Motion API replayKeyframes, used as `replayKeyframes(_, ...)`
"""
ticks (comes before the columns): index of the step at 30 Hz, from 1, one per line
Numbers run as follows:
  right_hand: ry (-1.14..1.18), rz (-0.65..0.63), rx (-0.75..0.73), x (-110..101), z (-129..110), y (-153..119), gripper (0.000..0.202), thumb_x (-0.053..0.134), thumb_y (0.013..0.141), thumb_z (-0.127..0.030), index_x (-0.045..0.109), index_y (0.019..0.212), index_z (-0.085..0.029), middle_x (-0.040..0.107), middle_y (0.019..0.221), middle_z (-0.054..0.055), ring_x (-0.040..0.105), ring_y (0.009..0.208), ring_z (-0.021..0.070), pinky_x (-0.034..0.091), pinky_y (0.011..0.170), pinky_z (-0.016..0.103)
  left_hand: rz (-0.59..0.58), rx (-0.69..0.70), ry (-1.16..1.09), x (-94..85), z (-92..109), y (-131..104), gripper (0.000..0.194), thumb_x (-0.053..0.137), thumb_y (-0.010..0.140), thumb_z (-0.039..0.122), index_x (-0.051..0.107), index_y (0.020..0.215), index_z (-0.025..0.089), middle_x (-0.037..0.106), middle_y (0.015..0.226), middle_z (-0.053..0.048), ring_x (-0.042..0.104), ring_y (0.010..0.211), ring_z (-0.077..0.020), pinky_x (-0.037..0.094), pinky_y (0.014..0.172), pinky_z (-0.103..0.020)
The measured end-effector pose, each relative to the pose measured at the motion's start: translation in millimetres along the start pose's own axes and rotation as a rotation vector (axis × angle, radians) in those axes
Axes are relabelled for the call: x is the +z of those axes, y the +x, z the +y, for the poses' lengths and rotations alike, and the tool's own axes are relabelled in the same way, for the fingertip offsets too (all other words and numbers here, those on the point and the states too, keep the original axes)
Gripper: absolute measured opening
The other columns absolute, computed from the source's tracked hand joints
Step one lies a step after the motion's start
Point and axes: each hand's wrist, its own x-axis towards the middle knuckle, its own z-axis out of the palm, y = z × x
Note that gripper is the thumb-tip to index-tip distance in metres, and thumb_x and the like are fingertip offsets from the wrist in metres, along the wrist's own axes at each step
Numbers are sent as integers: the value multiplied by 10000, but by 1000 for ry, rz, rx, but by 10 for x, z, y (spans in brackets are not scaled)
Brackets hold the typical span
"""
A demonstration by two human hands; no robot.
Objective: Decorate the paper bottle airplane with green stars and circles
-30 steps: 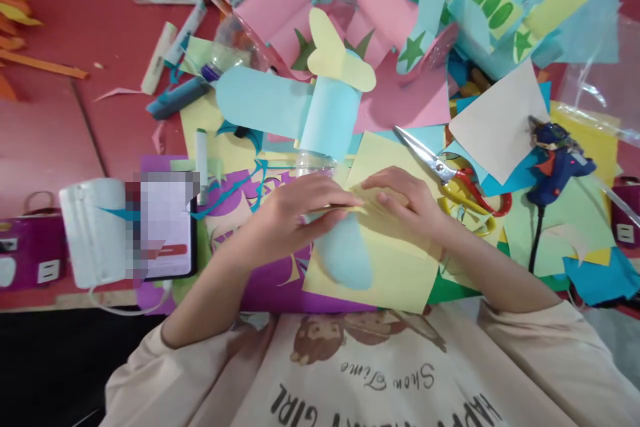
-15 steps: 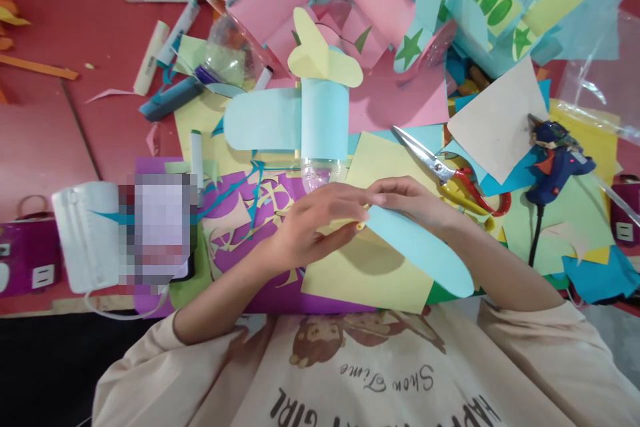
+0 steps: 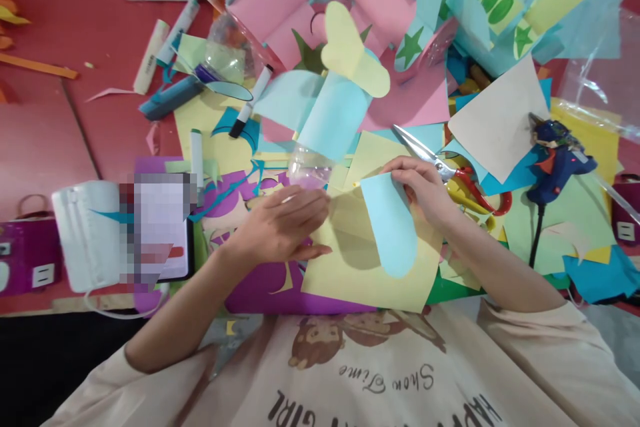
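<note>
Here, the left hand (image 3: pixel 285 225) is loosely parted, thumb away from fingers, just beside some clear plastic (image 3: pixel 310 165). Rightward, apart from it and over a yellow sheet (image 3: pixel 345 280), the light-blue paper strip (image 3: pixel 391 230) is pinched at its upper edge by the right hand (image 3: pixel 415 187). Half a second ago both hands met at the strip, which slanted further right.

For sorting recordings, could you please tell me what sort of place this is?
Probably a papercraft workspace: the right hand holds a light-blue paper cutout, with scissors and a glue gun nearby.
</note>
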Motion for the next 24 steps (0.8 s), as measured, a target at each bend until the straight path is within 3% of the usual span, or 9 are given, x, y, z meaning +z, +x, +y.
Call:
replayKeyframes(6, -139, 47, -138, 39, -9, -27, 170, 580, 837, -288, 710, 870, -184, 535, 643, -33, 373, 468, 52, 264, 436, 228, -65, -58, 11, -6, -426, -88, 502, 387, 942, 602, 633, 1079, 186, 714, 1120, -111, 644, 1099, -237, 459, 1010, -384)
replayKeyframes(9, -125, 50, -177, 56, -16, -22, 153, 606, 836, -289, 708, 888, -188, 580, 726, -20, 369, 474, 43, 259, 440, 232, 79, -80, 16, -19, -484, -32, 470, 463, 890, 624, 640, 1029, 211, 724, 1031, -93, 672, 988, -256, 512, 930, -417)
replayKeyframes(11, -116, 58, -193, 58, -10, -14, 135, 614, 830, -272, 703, 892, -191, 616, 795, -5, 377, 485, 43, 278, 445, 233, 166, -148, -1, -24, -401, 67, 293, 542, 893, 471, 630, 1010, 217, 718, 1002, -76, 676, 944, -246, 543, 855, -400)
replayKeyframes(14, -105, 77, -224, 48, 16, -10, 119, 625, 819, -271, 690, 889, -200, 642, 840, 8, 391, 496, 54, 303, 446, 237, 364, -516, -350, 27, -142, 272, 123, 574, 899, 296, 591, 998, 225, 685, 945, -33, 667, 929, -186, 552, 860, -348)
replayKeyframes(16, -99, 101, -246, 37, 32, -22, 112, 632, 816, -280, 680, 885, -206, 644, 844, 12, 401, 496, 61, 314, 443, 242, 427, -762, -781, 104, 44, 411, 258, 646, 856, 367, 520, 1028, 223, 624, 1019, -36, 661, 879, -145, 572, 769, -284)
replayKeyframes(18, -87, 129, -281, 27, 35, -41, 102, 637, 820, -290, 671, 877, -213, 638, 845, 11, 407, 488, 60, 324, 439, 245, 504, -862, -1162, 187, 188, 526, 359, 704, 796, 436, 458, 946, 222, 577, 961, -9, 641, 789, -108, 555, 668, -220)
replayKeyframes(21, -75, 115, -348, 24, 21, -68, 87, 641, 835, -293, 666, 877, -220, 634, 867, 14, 445, 515, 64, 359, 451, 240, 273, -915, -1488, 272, 293, 631, 419, 689, 780, 539, 483, 902, 195, 576, 780, 7, 595, 670, -106, 492, 550, -186)
replayKeyframes(22, -81, 89, -360, 26, 17, -72, 88, 641, 838, -294, 667, 878, -220, 633, 873, 18, 467, 540, 71, 375, 458, 237, 155, -918, -1537, 290, 301, 645, 432, 667, 787, 570, 516, 887, 178, 579, 756, -1, 578, 651, -109, 479, 542, -193)
replayKeyframes(24, -104, 34, -360, 34, 19, -74, 98, 638, 844, -298, 670, 885, -215, 630, 890, 31, 511, 604, 88, 408, 476, 231, 45, -942, -1534, 324, 290, 645, 473, 615, 801, 624, 559, 838, 156, 564, 711, -1, 535, 621, -105, 459, 544, -209)
